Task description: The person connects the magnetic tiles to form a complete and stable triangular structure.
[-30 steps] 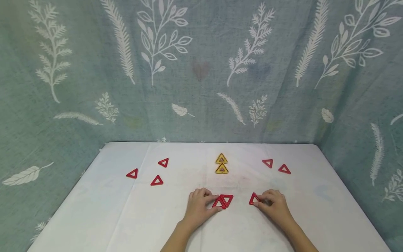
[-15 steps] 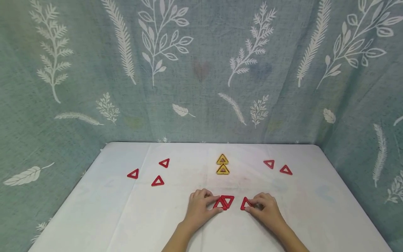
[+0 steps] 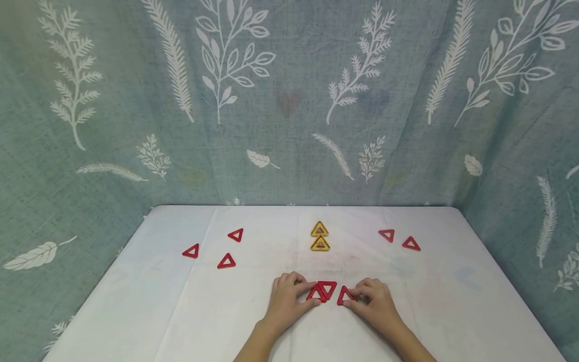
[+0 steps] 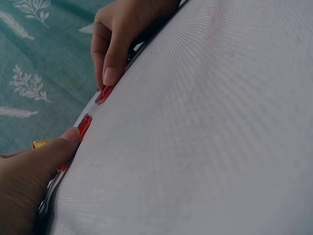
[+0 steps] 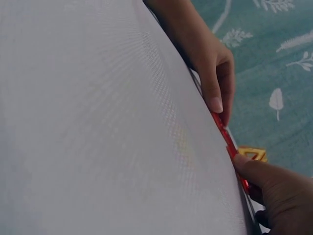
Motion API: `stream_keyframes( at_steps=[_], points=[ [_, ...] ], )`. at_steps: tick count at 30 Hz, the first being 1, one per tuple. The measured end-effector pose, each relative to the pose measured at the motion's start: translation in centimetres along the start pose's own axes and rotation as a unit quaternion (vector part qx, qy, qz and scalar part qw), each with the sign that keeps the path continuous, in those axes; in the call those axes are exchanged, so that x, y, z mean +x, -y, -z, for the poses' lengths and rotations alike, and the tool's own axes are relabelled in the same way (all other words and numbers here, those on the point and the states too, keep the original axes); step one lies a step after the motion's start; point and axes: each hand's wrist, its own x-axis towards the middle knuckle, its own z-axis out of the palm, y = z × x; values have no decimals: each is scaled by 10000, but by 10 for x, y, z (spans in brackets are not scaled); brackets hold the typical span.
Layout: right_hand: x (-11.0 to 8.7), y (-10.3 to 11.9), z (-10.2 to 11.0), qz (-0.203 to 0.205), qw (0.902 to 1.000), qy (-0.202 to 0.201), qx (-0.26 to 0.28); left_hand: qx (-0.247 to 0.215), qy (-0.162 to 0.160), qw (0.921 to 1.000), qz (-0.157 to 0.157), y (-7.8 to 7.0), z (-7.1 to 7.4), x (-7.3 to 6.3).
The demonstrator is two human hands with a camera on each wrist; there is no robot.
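Observation:
In the head view my left hand [image 3: 287, 297] pinches a red triangular frame tile [image 3: 322, 293] flat on the table between thumb and fingers. An inverted red triangle tile [image 3: 327, 283] lies against its right side. Just right of that pair, my right hand [image 3: 376, 305] pinches another red triangle tile [image 3: 341, 296] by its right side, with a small gap left between. The left wrist view shows both thumbs on red tile edges, the left hand [image 4: 32, 171] nearer. In the right wrist view the right hand [image 5: 283, 193] is nearer, and the tiles appear edge-on.
Two yellow triangle tiles [image 3: 320, 249] touch, one behind the other, at the back centre. Several loose red triangles [image 3: 226, 266] lie at the left and two more [image 3: 411, 248] at the right. A patterned curtain [image 3: 289, 151] hangs behind the white table [image 3: 203, 311].
My right hand has slid its red triangle leftward along the table, close to the joined pair. The left hand has kept its grip in the same place.

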Motion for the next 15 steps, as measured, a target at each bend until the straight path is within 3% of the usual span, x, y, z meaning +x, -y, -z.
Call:
stream_keyframes(
  at_steps=[7, 15],
  points=[
    [1, 3, -2, 216, 9997, -92, -3, 91, -139, 9995, -255, 1, 1, 2],
    [0, 7, -7, 46, 9997, -134, -206, 110, -77, 9996, -228, 2, -1, 0]
  ],
)
